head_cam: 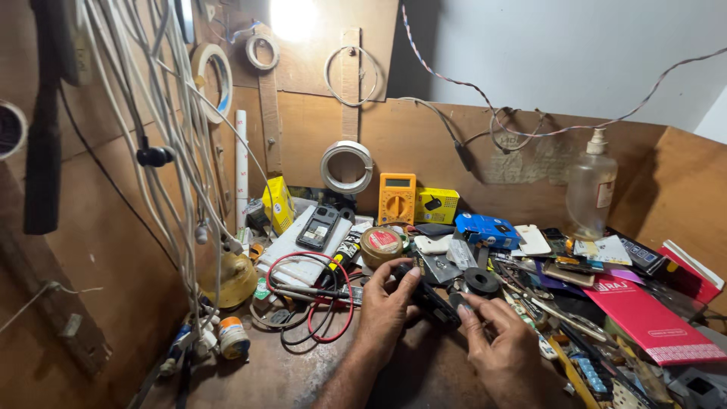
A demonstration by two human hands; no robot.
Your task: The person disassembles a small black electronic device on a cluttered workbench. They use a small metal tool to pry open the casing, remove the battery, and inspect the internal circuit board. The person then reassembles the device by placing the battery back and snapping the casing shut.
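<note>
— On the cluttered table (288,371), what do you record?
— I note the left hand (384,309) closed around a small black device (429,301); the right hand (496,341) pinches its near end, beside a black tape roll (482,281).

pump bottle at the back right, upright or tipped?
Upright: the clear pump bottle stands on its base against the wooden back panel, pump head on top.
</note>
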